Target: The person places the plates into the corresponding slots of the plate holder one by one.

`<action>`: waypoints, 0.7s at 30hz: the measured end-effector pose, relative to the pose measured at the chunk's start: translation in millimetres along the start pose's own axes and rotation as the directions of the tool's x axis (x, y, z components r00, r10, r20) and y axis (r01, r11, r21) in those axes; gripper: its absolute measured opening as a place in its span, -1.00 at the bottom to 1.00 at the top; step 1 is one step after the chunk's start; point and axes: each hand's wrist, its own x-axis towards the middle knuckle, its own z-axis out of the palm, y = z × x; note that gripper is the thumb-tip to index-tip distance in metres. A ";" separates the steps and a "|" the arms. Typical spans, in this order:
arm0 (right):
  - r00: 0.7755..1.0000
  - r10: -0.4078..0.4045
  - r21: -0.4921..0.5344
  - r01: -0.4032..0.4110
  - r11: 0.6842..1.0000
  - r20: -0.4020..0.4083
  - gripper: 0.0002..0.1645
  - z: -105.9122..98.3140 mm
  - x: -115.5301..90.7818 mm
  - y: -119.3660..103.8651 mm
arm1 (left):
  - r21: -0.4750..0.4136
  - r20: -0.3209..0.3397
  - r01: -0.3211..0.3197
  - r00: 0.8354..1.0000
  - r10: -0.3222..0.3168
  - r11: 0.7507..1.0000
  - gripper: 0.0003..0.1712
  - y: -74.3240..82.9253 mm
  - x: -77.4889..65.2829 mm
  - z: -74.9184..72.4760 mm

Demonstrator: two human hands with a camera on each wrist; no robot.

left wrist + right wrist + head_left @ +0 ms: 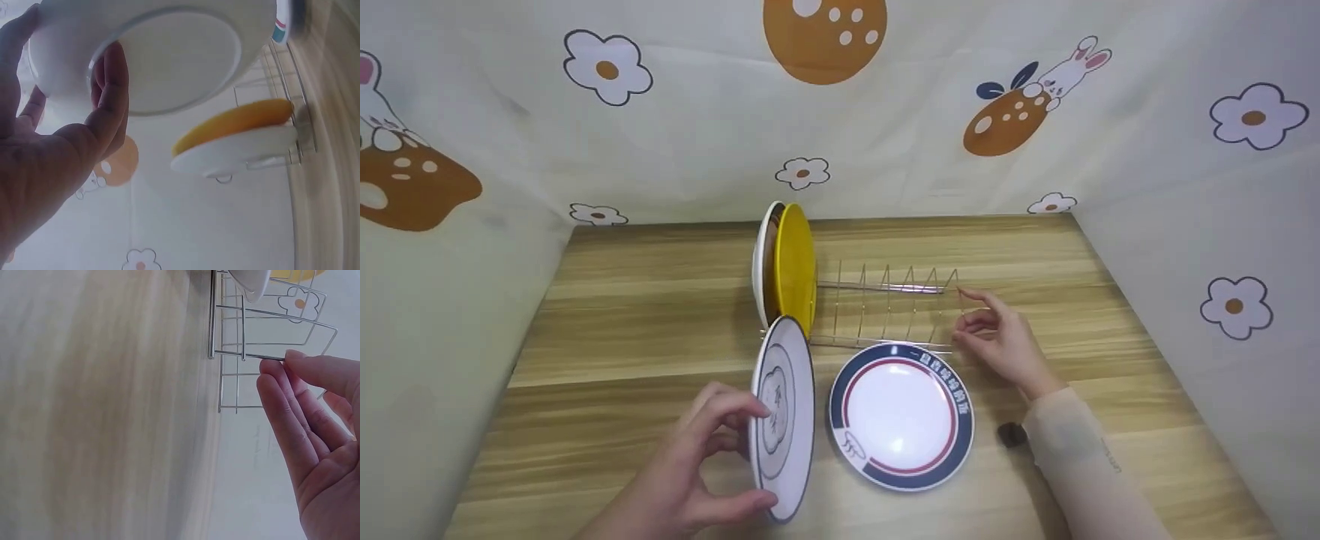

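Across the wood-grained table [607, 315] from me stands a wire rack [915, 289], with a person's arms reaching in from the near edge. The left hand [686, 465] is half closed, thumb and fingers gripping a white plate [791, 442] by its side, just in front of the rack's left end. Held nearly on edge, the plate turns its dark-edged, flower-marked face rightward; its lettering is too small to read, and I cannot tell whether its bottom touches the table. The right hand [1005, 337] pinches an end wire of the rack between thumb and fingertips, its other fingers bent. At the rack's left end, a yellow plate [796, 262] and a white dish [759, 274] stand upright, a brown sliver [770, 259] of something mostly hidden between them; the held plate covers part of their near side. Right of it, a blue-rimmed plate [900, 416] lies face up, its printed characters blurred. Whether it meets the rack is unclear. Beside the right sleeve [1091, 465], a small dark object [1011, 434] is hard to identify. Both forearms are cut off below.
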 end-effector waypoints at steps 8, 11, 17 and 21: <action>1.000 0.006 -0.029 -0.005 1.000 0.009 -0.12 1.5 -3.8 -16.4 | 0.146 -0.011 0.041 0.999 -0.040 0.988 -0.22 7.9 25.1 10.0; 1.000 -0.001 -0.031 0.001 1.000 0.004 -0.10 0.9 -0.4 -3.3 | 0.220 -0.027 0.009 1.000 -0.003 0.975 -0.19 7.1 38.9 12.9; 1.000 -0.011 0.000 0.011 1.000 0.004 -0.09 -0.8 2.0 3.5 | 0.297 -0.051 -0.049 0.996 0.067 0.954 -0.16 -1.0 66.6 17.3; 1.000 -0.027 0.004 0.027 1.000 -0.001 -0.09 -1.1 2.0 3.3 | 0.374 -0.070 -0.002 0.997 0.031 0.927 -0.16 -7.2 82.7 20.0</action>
